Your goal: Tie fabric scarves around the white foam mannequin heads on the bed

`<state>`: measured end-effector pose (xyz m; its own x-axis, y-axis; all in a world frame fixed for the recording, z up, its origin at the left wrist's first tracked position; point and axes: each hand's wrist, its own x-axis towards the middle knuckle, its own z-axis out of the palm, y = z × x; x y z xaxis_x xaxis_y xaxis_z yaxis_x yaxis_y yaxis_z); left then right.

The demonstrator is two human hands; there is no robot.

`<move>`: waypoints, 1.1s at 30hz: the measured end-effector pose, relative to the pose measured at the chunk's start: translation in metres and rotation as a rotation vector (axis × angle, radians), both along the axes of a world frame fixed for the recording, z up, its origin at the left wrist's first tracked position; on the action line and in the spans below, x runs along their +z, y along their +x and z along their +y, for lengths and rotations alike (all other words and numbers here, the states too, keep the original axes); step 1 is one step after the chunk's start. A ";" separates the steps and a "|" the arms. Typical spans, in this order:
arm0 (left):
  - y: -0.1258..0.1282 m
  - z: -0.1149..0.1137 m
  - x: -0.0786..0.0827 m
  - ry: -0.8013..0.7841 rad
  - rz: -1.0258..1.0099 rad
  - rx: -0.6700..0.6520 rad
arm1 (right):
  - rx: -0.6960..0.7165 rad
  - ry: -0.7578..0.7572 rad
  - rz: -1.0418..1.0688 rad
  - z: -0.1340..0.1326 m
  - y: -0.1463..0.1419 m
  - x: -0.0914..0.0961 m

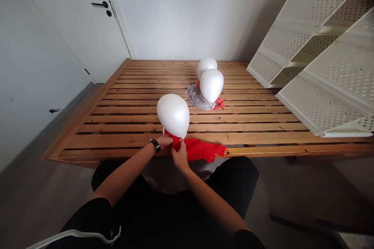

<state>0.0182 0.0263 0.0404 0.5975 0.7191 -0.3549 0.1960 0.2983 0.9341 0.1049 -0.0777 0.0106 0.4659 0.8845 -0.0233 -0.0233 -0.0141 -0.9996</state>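
Note:
A white foam mannequin head [173, 113] stands near the front edge of the slatted wooden bench. Red cloth, perhaps a scarf [201, 149], is wrapped about its neck, and a long end trails to the right over the bench edge. My left hand [165, 140], with a black watch on the wrist, grips the scarf at the left of the neck. Close beside it, my right hand [180, 156] has its fingers closed on the scarf just below the head. Parts of the fingers of both hands are hidden by the cloth.
Farther back on the slatted bench [102, 119] stand two more white heads, the nearer head [211, 85] with a grey scarf [198, 97] round its base and the farther head [207, 65] partly behind it. White perforated racks [309, 39] lean at the right. A door [73, 11] is at the left.

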 end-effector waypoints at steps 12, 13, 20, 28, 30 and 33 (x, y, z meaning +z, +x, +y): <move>0.014 -0.013 -0.002 -0.046 -0.118 0.131 | -0.108 -0.128 -0.502 0.003 0.054 0.009; 0.013 -0.013 -0.003 -0.068 -0.115 0.132 | -0.112 -0.146 -0.527 0.002 0.061 0.008; -0.012 0.009 0.015 -0.145 -0.055 -0.021 | -0.107 -0.282 -0.621 0.000 0.097 0.007; -0.078 0.058 0.051 0.241 0.319 0.082 | -0.116 -0.324 -0.693 -0.001 0.118 0.006; -0.092 0.056 0.055 0.278 0.307 0.152 | -0.106 -0.322 -0.703 -0.002 0.116 0.004; -0.106 0.046 0.053 0.293 0.246 0.226 | -0.088 -0.319 -0.713 -0.002 0.111 0.001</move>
